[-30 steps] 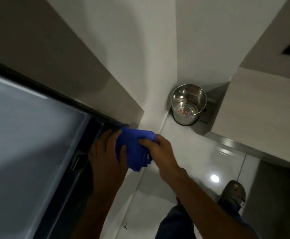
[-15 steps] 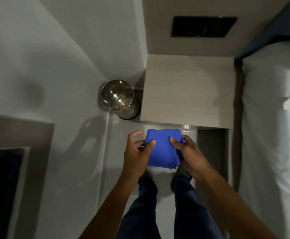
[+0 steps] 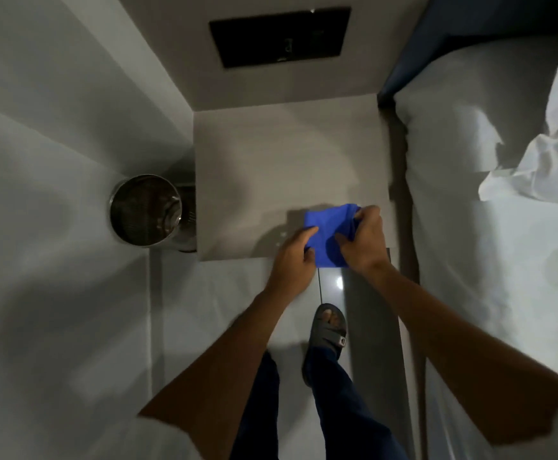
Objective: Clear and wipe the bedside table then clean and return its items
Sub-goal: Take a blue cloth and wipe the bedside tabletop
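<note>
Seen from above, looking straight down into a dim, narrow corner of a bedroom. A pale grey square table [image 3: 271, 161], top bare apart from shadow, pushed into the angle of two light walls. On the back wall, a dark rectangular panel [image 3: 279, 36]. Just left of the table, on the glossy tiled floor [image 3: 211, 293], a round steel bin [image 3: 146, 210], open-topped and close against the table's side. To the right, a bed [image 3: 470, 227] with white sheets, rumpled white bedding [image 3: 543, 161] heaped toward its far edge, a dark blue headboard [image 3: 453, 28] behind. Over the table's near right corner, a folded blue cloth [image 3: 329, 234], pinched on both sides: left hand [image 3: 296, 257] with its grip closed on the cloth's left edge, thumb on top; right hand [image 3: 365, 240] with its grip closed on the right edge, fingers curled over the fabric. Cannot tell whether the cloth touches the tabletop. Below, dark trousers and a sandalled foot [image 3: 327, 327] on the tiles.
</note>
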`<state>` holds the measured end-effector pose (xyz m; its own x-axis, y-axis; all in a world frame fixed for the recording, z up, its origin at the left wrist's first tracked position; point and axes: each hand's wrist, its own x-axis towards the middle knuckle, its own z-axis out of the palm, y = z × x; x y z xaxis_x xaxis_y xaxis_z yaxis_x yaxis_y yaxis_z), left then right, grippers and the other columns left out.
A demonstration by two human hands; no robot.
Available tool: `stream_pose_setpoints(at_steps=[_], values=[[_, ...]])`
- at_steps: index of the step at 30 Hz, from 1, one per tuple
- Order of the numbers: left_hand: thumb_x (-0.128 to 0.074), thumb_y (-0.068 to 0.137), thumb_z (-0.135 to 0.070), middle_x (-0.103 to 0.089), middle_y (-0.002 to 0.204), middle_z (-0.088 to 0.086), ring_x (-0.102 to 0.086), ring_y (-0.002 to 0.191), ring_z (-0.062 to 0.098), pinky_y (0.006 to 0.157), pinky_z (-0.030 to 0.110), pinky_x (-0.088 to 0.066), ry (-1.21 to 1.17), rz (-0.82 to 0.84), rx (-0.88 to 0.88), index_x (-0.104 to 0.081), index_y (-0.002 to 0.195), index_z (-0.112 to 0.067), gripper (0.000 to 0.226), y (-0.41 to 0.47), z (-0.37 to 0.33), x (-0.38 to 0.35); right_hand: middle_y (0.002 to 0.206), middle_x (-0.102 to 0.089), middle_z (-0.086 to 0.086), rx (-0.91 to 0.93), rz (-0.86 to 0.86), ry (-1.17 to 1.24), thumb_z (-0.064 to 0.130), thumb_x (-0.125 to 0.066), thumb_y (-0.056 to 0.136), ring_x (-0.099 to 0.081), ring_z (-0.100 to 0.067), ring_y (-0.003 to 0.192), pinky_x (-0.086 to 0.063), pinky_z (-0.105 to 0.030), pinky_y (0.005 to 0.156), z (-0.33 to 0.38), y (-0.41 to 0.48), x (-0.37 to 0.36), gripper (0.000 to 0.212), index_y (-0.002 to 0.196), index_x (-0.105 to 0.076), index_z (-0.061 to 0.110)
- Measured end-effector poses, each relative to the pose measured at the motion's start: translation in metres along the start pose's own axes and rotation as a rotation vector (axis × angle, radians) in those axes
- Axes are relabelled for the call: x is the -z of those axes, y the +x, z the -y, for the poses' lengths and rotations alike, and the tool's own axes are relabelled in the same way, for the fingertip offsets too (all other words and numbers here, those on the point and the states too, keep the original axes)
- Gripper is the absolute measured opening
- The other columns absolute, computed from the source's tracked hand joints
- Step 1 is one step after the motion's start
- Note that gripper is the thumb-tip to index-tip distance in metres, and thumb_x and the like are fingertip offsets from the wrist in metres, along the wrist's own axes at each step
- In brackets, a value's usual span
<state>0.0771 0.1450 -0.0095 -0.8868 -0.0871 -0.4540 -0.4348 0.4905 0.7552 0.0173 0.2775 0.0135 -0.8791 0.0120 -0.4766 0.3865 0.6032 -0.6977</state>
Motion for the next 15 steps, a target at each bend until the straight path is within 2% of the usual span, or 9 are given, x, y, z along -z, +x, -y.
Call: stream_pose_setpoints(at_steps=[2, 3, 5, 7, 9, 12, 15], values=[[-0.045, 0.093, -0.001, -0.058, 0.131, 0.024, -0.055, 0.117, 0.041, 0.103, 0.043, -0.043, 0.045, 0.063, -0.003, -0.048, 0.141, -0.01, 0.049, 0.034, 0.014, -0.015, 0.117, -0.046, -0.017, 0.04, -0.01, -0.047, -0.003, -0.062, 0.08, -0.053, -0.031, 0.102, -0.05, -0.043, 0.087, -0.017, 0.031, -0.01, 0.039, 0.107, -0.036, 0.009], [-0.045, 0.091, -0.004, -0.056, 0.136, 0.022, -0.05, 0.125, 0.041, 0.108, 0.046, -0.039, 0.102, 0.043, -0.027, -0.05, 0.14, -0.011, 0.05, 0.048, 0.023, -0.022, 0.124, -0.045, -0.018, 0.048, -0.01, -0.1, 0.003, -0.064, 0.082, -0.052, -0.033, 0.109, -0.049, -0.045, 0.091, -0.029, 0.045, -0.016, 0.043, 0.116, -0.038, 0.007], [-0.049, 0.087, -0.019, -0.052, 0.143, 0.015, -0.038, 0.136, 0.039, 0.114, 0.051, -0.029, 0.293, -0.097, -0.102, -0.058, 0.134, -0.017, 0.048, 0.065, 0.036, -0.022, 0.137, -0.042, -0.017, 0.077, -0.062, -0.284, 0.029, -0.065, 0.087, -0.045, -0.035, 0.123, -0.044, -0.05, 0.099, -0.045, 0.062, -0.02, 0.058, 0.133, -0.036, 0.009], [-0.05, 0.087, -0.031, -0.05, 0.146, 0.012, -0.038, 0.138, 0.036, 0.111, 0.052, -0.029, 0.445, -0.28, -0.2, -0.062, 0.128, -0.022, 0.043, 0.078, 0.049, -0.007, 0.149, -0.035, -0.016, 0.165, -0.176, -0.499, 0.05, -0.047, 0.094, -0.034, -0.034, 0.137, -0.033, -0.052, 0.109, -0.053, 0.069, -0.022, 0.064, 0.143, -0.032, 0.013], [-0.047, 0.09, -0.035, -0.048, 0.148, 0.012, -0.039, 0.139, 0.034, 0.11, 0.054, -0.031, 0.615, -0.354, -0.296, -0.061, 0.13, -0.023, 0.044, 0.094, 0.071, 0.017, 0.159, -0.024, -0.013, 0.325, -0.169, -0.642, 0.052, -0.029, 0.099, -0.02, -0.031, 0.146, -0.019, -0.05, 0.116, -0.051, 0.073, -0.029, 0.064, 0.15, -0.025, 0.013], [-0.037, 0.098, -0.043, -0.03, 0.158, 0.013, -0.025, 0.147, 0.034, 0.117, 0.055, -0.014, 0.907, -0.244, -0.289, -0.041, 0.145, -0.022, 0.052, 0.119, 0.114, 0.057, 0.162, -0.015, -0.009, 0.532, -0.016, -0.818, 0.052, -0.019, 0.1, -0.01, -0.025, 0.15, -0.007, -0.049, 0.12, -0.054, 0.088, -0.053, 0.067, 0.153, -0.017, 0.012], [-0.022, 0.099, -0.055, -0.013, 0.163, 0.014, -0.01, 0.15, 0.034, 0.118, 0.056, -0.005, 1.014, -0.135, -0.235, -0.015, 0.154, -0.02, 0.066, 0.127, 0.147, 0.077, 0.162, -0.016, -0.007, 0.542, 0.048, -0.961, 0.052, -0.021, 0.1, -0.011, -0.022, 0.15, -0.006, -0.048, 0.121, -0.069, 0.108, -0.073, 0.067, 0.153, -0.016, 0.012]])
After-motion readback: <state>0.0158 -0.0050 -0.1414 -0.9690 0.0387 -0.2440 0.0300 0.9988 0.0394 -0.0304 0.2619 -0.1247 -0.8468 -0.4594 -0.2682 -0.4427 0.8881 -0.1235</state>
